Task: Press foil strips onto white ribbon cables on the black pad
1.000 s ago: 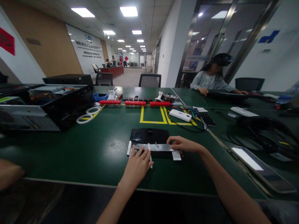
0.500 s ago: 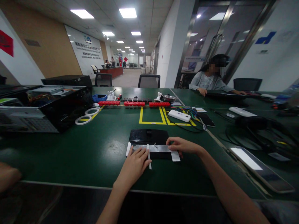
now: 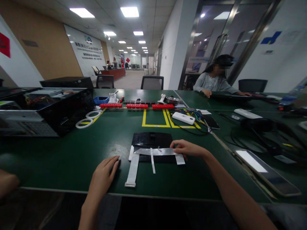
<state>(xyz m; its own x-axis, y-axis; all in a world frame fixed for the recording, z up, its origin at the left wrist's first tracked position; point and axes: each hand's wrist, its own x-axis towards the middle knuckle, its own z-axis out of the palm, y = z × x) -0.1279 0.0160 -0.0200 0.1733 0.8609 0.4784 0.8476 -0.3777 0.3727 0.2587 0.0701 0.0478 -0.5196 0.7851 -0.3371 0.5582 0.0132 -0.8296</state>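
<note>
A flat ribbon cable (image 3: 133, 171) with a white connector at its lower end lies on the table and folds at the black panel (image 3: 152, 139). Its silver-grey middle stretch runs across the panel, and a striped end hangs down on the right. A narrow white strip (image 3: 153, 163) crosses it. My right hand (image 3: 183, 148) has thumb and fingers closed at the right end of the silver stretch. To the left of the cable, apart from it, my left hand (image 3: 104, 174) hovers or rests over the table, fingers curved and thumb a little apart, holding nothing visible.
An open computer case (image 3: 48, 111) stands at left, with two white rings (image 3: 84, 123) beside it. Red racks (image 3: 137, 106), a white power bank (image 3: 183, 118) and wires lie behind. A phone (image 3: 266, 172) and headphones (image 3: 259, 131) are at right. Another person sits across the table.
My left hand has lifted off the cable and moved left, uncovering the cable's left end and its connector. My right hand stays at the right end.
</note>
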